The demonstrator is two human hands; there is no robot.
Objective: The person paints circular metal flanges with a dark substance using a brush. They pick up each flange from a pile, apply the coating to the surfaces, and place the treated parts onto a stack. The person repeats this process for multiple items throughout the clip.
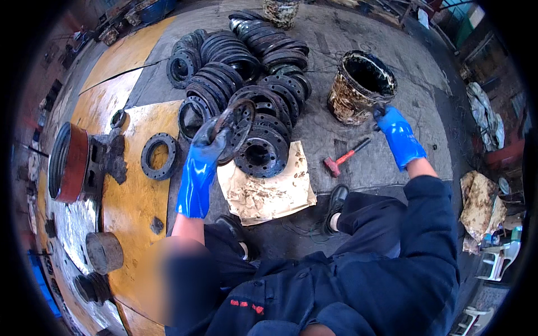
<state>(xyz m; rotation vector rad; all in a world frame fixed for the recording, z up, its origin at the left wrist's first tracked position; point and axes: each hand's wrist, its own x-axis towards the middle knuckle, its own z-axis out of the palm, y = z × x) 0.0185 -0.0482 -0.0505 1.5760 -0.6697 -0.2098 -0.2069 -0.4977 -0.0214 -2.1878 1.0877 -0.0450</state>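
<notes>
My left hand (210, 147), in a blue glove with blackened fingers, is closed round a dark metal flange ring (245, 130). The ring has bolt holes and is held tilted above a stack of similar flanges (262, 152). Beneath that stack lies a stained sheet of paper (269, 196). My right hand (395, 131), gloved the same way, is at the near right side of a grimy bucket (348, 99). Its darkened fingers are curled together by the bucket's rim; what they grip, if anything, I cannot make out.
Several rows of black flanges (224, 47) lie beyond the stack. A red-headed hammer (344, 158) rests on the floor before my feet. To the left are a loose flange (159, 156), a large reddish cylinder (72, 162) and a short metal cylinder (105, 252). Another bucket (281, 12) stands far off.
</notes>
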